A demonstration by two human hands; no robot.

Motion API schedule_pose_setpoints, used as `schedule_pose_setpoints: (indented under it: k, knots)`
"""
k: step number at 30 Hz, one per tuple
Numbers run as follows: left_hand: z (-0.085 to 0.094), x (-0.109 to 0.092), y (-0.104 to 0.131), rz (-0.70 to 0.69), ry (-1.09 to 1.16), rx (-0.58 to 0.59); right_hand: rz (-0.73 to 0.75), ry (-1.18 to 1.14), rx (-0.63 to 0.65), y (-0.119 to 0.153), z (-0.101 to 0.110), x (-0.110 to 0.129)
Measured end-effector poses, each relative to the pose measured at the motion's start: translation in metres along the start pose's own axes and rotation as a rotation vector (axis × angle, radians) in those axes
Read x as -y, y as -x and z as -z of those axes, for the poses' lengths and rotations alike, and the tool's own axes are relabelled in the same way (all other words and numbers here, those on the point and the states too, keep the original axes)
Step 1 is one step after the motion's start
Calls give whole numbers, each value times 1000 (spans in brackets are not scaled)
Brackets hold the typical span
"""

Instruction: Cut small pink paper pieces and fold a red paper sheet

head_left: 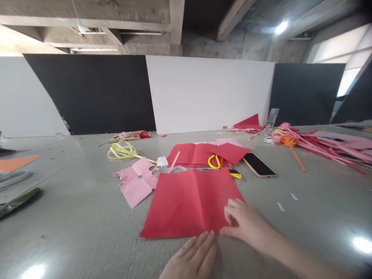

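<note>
A creased sheet of red paper (186,203) lies in front of me, with a fold line running down its middle and its near edge turned over in a narrow strip. My left hand (194,255) rests flat, fingers stretched out, with its fingertips on the middle of that near edge. At the sheet's near right corner is my right hand (244,221), its fingers curled and its thumb along the edge. Part of the corner is hidden beneath it. Behind the sheet, scissors with yellow handles (214,161) are partly covered by other red paper (188,154).
Pink cut paper (138,182) and a yellow ribbon coil (123,150) lie to the left. A phone (259,165) lies to the right, short of an orange paper flower on a stem (293,149) and a pile of pink strips (328,145). White and black panels (212,95) border the table's back.
</note>
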State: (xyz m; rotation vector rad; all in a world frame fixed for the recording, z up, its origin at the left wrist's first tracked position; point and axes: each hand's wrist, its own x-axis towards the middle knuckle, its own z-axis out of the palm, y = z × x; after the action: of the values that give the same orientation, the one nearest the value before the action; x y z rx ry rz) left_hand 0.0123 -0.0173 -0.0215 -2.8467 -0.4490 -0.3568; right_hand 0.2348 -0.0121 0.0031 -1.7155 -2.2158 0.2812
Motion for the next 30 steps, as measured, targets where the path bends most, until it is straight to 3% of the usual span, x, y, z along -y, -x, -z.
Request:
schedule_pose_setpoints:
  k: [8,13,15,18,24,30]
  knots:
    - [3,2,-2,-26,-51,21,86,35,-45,8,3,6]
    - [2,1,-2,-27,-37,0,430,150,-41,18,2,22]
    - [1,1,-2,-20,-26,2,492,240,-61,22,-4,24]
    - [0,1,-2,-28,-33,-12,464,277,-132,27,-15,22]
    - [1,2,-3,-69,-144,-16,445,336,-454,31,-24,24]
    - [5,1,-5,-81,-173,0,441,429,-564,38,-28,27]
